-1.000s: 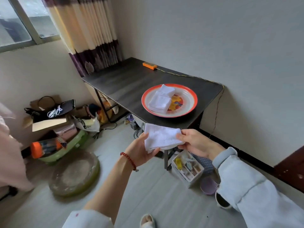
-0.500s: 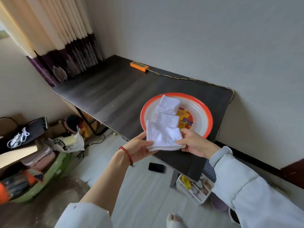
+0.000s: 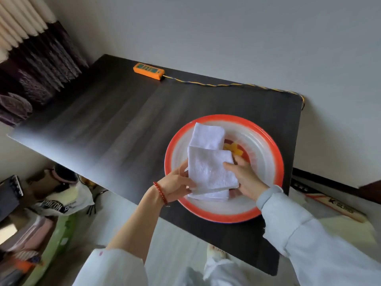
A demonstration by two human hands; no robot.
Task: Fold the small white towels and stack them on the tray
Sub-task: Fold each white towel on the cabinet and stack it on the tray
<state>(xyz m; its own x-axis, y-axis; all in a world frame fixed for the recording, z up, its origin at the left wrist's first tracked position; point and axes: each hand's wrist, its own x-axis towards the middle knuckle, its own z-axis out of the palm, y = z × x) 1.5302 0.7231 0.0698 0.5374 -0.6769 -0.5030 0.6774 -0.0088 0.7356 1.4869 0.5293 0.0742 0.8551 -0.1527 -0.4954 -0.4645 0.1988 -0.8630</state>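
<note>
A round white tray with an orange-red rim (image 3: 270,153) sits on the dark table, near its right end. On it lie folded white towels: one at the back (image 3: 207,135) and another showing under the front (image 3: 212,196). A folded white towel (image 3: 209,168) is held just over them. My left hand (image 3: 176,187) pinches its left edge, with a red bead bracelet on the wrist. My right hand (image 3: 244,177) grips its right edge, fingers on top and thumb below.
The dark wooden table (image 3: 99,122) runs left toward purple curtains (image 3: 35,65). An orange power strip (image 3: 148,70) with a braided cord lies at the back by the wall. Bags and boxes (image 3: 51,201) crowd the floor at the left. My foot (image 3: 216,251) shows below the table edge.
I have stepped up to the table. Both hands carried the folded towel forward from over the floor to just above the towels on the tray.
</note>
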